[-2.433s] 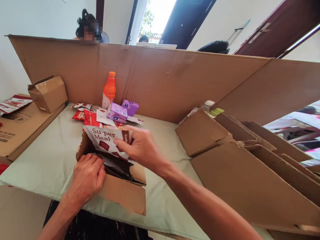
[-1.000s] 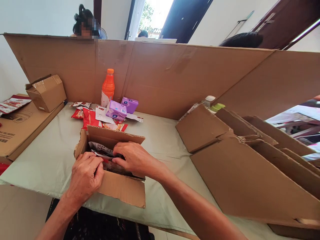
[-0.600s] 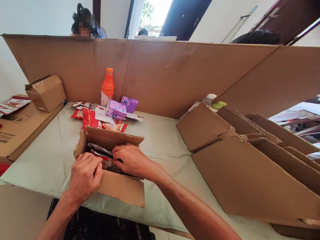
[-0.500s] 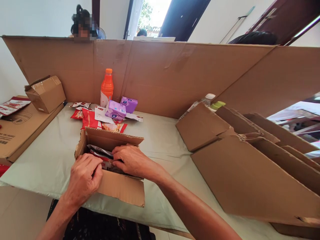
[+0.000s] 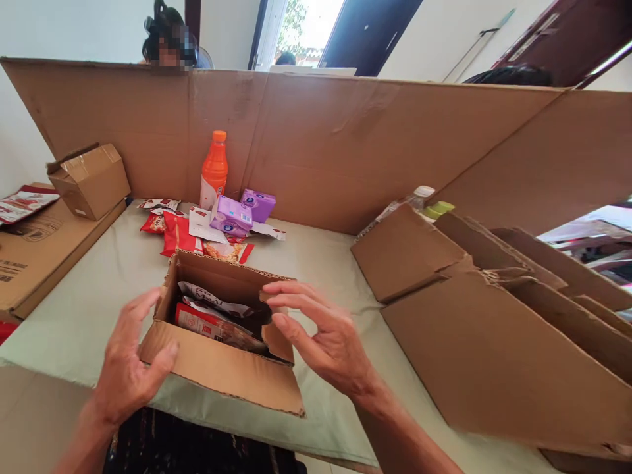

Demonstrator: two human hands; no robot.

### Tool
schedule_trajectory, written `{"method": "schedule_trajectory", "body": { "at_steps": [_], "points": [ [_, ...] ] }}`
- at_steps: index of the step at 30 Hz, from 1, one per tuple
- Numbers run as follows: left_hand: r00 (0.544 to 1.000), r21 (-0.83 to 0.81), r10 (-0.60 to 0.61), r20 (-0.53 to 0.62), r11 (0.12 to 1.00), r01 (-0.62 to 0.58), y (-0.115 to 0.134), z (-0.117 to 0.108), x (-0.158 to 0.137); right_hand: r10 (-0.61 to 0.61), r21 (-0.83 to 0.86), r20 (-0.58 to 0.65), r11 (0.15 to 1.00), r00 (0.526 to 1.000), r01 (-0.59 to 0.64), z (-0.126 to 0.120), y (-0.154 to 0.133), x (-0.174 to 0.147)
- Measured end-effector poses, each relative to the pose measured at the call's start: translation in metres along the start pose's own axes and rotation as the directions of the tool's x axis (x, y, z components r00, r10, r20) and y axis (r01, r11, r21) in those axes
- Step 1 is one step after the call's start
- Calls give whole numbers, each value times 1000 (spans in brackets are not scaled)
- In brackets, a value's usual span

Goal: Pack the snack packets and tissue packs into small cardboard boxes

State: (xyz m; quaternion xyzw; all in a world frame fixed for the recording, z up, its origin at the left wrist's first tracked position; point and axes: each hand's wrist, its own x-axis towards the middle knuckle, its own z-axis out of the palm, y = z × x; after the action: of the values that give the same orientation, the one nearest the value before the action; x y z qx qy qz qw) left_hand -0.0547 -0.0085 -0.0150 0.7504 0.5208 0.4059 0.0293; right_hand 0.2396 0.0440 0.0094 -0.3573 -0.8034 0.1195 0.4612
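A small cardboard box [image 5: 232, 388] lies with its flaps open at the table's front edge. Inside it several food packets stand on edge, among them a red one [image 5: 212, 326] and a white one [image 5: 217, 296] with dark print. At the box's left end is my left hand [image 5: 131, 362], thumb and fingers apart, holding nothing. My right hand [image 5: 323, 329] hovers at the right end with fingers spread, close to the right flap; whether it touches the flap I cannot tell. Just behind the box lie red snack packets [image 5: 178, 234] and two purple tissue packs [image 5: 232, 216].
An orange bottle [image 5: 214, 170] stands behind the packets against a tall cardboard partition [image 5: 316, 145]. On the right are large cardboard pieces [image 5: 494, 349] and a clear bottle [image 5: 422, 194]. A small closed carton [image 5: 93, 181] rests on a flat box at left. People's heads show beyond the partition.
Both hands have come out of the box and spread apart, the left to the left, the right to the right. More of the packets inside now shows.
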Motion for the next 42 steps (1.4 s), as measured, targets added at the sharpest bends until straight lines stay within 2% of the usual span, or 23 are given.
{"method": "schedule_trajectory", "body": {
  "at_steps": [4,8,11,17,22,25,29,36,39,42],
  "points": [
    [980,-35,58,193,998,-52,-10,1,4,13,14,81,1000,997,-14,7,9,-13],
    [934,-165,73,349,986,-15,-16,-20,3,33,41,79,998,996,-36,5,13,-21],
    [903,-178,94,420,984,-20,-17,-31,2,-6,7,84,1000,996,5,5,14,-23],
    [949,-76,79,304,995,-58,-18,-20,2,-39,-21,102,999,994,41,6,11,-23],
    [961,-93,129,244,990,-109,-19,-18,2,-63,-19,107,998,992,65,3,6,-29],
    [963,-117,142,228,986,-118,-20,-21,4,-78,-30,60,996,995,80,4,7,-38],
    [964,-181,155,217,976,-117,-24,-25,10,-28,14,4,1000,1000,28,8,13,-55],
    [969,-180,111,222,981,-72,-20,-24,29,58,195,51,979,997,-67,3,22,-81],
    [983,-187,-3,185,982,38,-18,-15,34,72,213,18,974,997,-75,8,25,-84],
    [977,-190,-209,43,958,214,-19,-1,36,114,184,-138,979,984,-87,18,28,-83]
  ]
}}
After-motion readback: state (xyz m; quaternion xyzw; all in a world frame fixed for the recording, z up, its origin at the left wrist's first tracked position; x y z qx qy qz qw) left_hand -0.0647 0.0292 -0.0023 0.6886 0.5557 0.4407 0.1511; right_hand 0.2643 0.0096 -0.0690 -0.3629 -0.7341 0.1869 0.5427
